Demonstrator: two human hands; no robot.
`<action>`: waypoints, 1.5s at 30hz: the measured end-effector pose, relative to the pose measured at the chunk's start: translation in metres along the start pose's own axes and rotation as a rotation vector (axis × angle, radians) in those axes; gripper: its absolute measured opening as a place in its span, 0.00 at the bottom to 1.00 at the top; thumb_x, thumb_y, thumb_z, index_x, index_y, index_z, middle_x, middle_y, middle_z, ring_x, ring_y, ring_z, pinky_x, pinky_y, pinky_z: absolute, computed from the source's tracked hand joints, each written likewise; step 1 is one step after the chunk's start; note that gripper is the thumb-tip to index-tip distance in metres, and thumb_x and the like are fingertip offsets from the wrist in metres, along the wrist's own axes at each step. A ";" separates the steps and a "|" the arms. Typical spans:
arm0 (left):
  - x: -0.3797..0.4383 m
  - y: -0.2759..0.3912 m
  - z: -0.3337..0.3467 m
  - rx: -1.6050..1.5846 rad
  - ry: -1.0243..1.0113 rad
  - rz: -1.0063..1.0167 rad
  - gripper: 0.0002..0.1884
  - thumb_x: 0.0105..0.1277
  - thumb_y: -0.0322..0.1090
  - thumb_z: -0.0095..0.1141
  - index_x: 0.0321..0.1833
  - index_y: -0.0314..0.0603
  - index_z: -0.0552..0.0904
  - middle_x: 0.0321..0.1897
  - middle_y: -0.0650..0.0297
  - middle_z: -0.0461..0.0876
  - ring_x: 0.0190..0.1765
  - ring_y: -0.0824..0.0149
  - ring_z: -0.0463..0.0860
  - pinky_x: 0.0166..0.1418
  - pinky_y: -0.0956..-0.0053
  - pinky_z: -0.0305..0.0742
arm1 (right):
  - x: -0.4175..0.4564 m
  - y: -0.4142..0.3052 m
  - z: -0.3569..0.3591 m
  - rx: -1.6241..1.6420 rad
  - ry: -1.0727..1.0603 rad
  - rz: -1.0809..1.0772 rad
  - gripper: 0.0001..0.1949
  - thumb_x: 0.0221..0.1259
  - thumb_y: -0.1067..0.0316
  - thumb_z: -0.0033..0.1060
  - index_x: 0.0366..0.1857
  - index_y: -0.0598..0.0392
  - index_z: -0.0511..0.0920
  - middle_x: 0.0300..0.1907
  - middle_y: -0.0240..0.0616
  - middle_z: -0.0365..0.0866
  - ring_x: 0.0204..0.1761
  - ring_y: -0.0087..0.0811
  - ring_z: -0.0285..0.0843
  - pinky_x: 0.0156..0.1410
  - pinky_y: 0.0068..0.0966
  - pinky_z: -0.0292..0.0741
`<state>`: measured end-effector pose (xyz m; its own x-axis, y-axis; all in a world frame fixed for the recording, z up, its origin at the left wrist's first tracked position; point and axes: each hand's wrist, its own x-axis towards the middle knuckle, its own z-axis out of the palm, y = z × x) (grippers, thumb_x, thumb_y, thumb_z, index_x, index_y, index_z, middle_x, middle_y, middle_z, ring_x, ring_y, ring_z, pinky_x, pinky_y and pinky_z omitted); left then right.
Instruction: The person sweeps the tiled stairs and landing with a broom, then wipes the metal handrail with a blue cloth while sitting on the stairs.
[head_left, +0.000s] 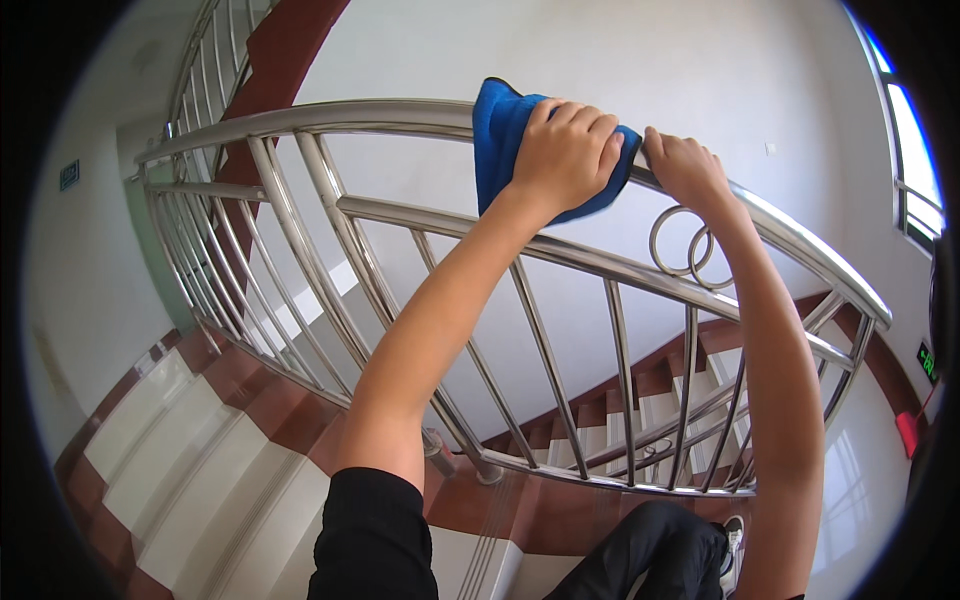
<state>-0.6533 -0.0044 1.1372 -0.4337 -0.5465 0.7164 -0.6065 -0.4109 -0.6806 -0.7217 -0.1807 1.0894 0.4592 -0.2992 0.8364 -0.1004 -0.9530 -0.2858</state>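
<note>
A blue cloth (499, 142) with a dark edge is draped over the stainless steel handrail (375, 114) of a stair railing. My left hand (566, 154) presses the cloth around the rail, its fingers curled over the top. Just to the right, my right hand (690, 169) grips the bare handrail directly. Under that hand, two interlocked metal rings (664, 244) sit between the handrail and the lower rail (585, 255). The underside of the handrail beneath the cloth is hidden.
White steps with red-brown edges (247, 487) run along the left. Beyond the balusters (540, 360), a lower flight (652, 412) descends. My bent leg (637, 547) and a shoe (733, 547) are near the railing's foot. A window (911, 142) is at the right.
</note>
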 end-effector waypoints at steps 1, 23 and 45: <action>-0.005 -0.006 -0.005 -0.031 -0.019 0.038 0.14 0.70 0.43 0.53 0.49 0.45 0.84 0.45 0.63 0.86 0.52 0.60 0.82 0.66 0.59 0.68 | -0.001 -0.001 -0.002 0.005 -0.019 0.002 0.28 0.75 0.48 0.27 0.37 0.53 0.84 0.38 0.54 0.86 0.45 0.59 0.82 0.57 0.50 0.74; -0.091 -0.252 -0.146 0.688 -0.419 -0.363 0.46 0.54 0.55 0.71 0.74 0.51 0.64 0.71 0.57 0.68 0.76 0.53 0.62 0.78 0.53 0.54 | -0.007 -0.003 0.001 0.063 0.139 -0.013 0.30 0.74 0.50 0.30 0.25 0.54 0.85 0.27 0.52 0.84 0.35 0.54 0.83 0.50 0.46 0.78; -0.051 -0.096 -0.093 0.060 -0.366 0.048 0.34 0.64 0.33 0.60 0.75 0.47 0.66 0.74 0.58 0.65 0.77 0.55 0.61 0.82 0.58 0.50 | -0.007 -0.011 -0.013 0.015 -0.017 0.021 0.29 0.74 0.48 0.27 0.38 0.53 0.85 0.38 0.56 0.85 0.45 0.59 0.81 0.58 0.50 0.74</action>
<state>-0.6343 0.1305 1.1804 -0.1867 -0.7864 0.5888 -0.5464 -0.4149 -0.7275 -0.7353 -0.1683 1.0927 0.4723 -0.3182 0.8220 -0.0973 -0.9457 -0.3102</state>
